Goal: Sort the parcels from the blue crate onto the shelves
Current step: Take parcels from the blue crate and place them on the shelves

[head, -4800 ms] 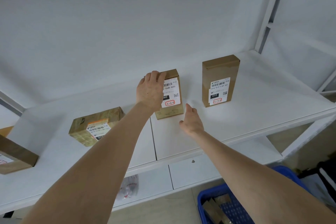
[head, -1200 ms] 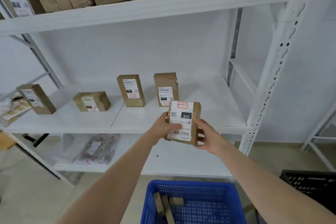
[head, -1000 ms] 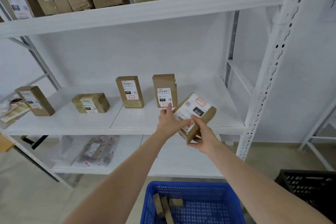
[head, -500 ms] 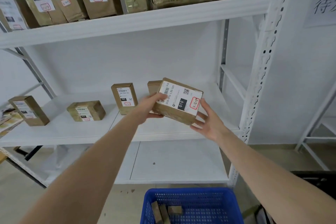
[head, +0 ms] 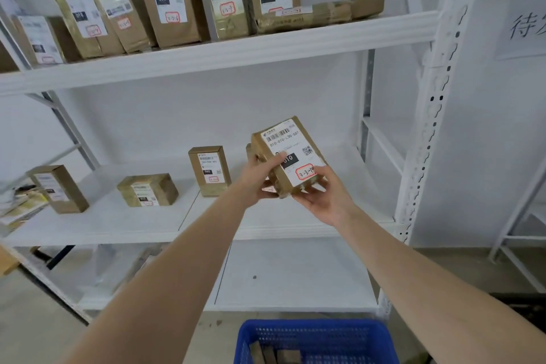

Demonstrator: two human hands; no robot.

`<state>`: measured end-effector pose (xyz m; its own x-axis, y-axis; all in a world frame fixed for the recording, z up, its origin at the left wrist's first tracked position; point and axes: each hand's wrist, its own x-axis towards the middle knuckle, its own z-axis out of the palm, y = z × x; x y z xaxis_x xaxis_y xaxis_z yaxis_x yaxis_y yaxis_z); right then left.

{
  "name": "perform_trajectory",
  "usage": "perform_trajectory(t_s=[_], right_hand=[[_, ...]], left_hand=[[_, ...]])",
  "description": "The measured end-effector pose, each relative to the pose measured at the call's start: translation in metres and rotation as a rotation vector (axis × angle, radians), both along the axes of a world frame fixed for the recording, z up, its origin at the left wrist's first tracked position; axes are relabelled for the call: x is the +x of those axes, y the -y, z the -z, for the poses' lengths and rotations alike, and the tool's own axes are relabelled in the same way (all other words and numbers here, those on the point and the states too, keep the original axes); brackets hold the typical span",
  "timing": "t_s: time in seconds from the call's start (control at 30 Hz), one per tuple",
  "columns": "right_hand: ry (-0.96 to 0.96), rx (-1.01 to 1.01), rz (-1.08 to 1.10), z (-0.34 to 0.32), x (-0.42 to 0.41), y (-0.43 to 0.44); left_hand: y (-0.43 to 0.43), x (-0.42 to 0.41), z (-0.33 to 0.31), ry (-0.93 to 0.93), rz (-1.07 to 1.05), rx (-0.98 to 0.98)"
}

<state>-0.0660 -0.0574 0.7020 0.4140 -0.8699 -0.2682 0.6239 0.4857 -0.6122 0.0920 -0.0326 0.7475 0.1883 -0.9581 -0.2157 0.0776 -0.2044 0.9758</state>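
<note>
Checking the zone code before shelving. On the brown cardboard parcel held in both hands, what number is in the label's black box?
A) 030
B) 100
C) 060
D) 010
D: the white label on the brown cardboard parcel, gripped by the left hand and right hand, shows 010 in its black box.

Plain white wall (head: pixel 206 115) behind it all, with soft, even light. The white metal shelving (head: pixel 236 53) has a punched upright (head: pixel 430 127) on the right. There's a paper sign (head: pixel 523 23) with handwritten characters stuck on the wall, top right. Another white rack (head: pixel 523 237) stands further right. The floor (head: pixel 32 331) is a dull grey-beige, kinda scuffed.
</note>
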Motion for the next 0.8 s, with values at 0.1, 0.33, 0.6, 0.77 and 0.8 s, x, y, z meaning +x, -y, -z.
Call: perform_trajectory(t_s=[0.1,0.33,0.6,0.77,0.8], right_hand=[[-0.156,-0.02,-0.05,0.01,-0.002,0.003],[-0.459,-0.273,0.081,0.01,-0.012,0.015],[-0.518,-0.418,0.167,0.016,-0.04,0.024],[-0.637,-0.407,0.229,0.043,-0.056,0.043],[-0.664,-0.395,0.248,0.05,-0.059,0.047]], left_hand=[[0.0,0.005,0.004,0.026,-0.004,-0.026],[0.01,0.001,0.003,0.152,0.069,-0.037],[0.035,-0.026,0.02,0.125,0.113,-0.068],[0.061,-0.051,0.035,0.437,0.003,-0.155],[0.064,-0.057,0.038,0.515,-0.009,-0.18]])
